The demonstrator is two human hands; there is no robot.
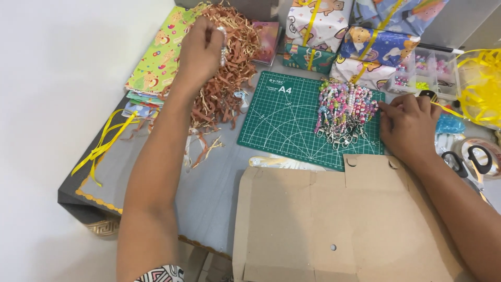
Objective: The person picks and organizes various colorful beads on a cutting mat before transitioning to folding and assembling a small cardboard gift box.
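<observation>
Where shredded paper (222,78) lies, gift boxes (360,44) beyond.

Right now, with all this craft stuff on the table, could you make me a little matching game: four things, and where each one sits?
Things:
1. beaded keychains
2. brown paper shreds
3. flat cardboard box
4. scissors

Places:
A. under the left hand
B. nearest the camera
C. on the green cutting mat
D. right of the right hand's wrist

Pairs: 1-C, 2-A, 3-B, 4-D

Both forearms are bare; a sleeve (163,273) patterned in black, white and pink shows at the left arm.
</observation>
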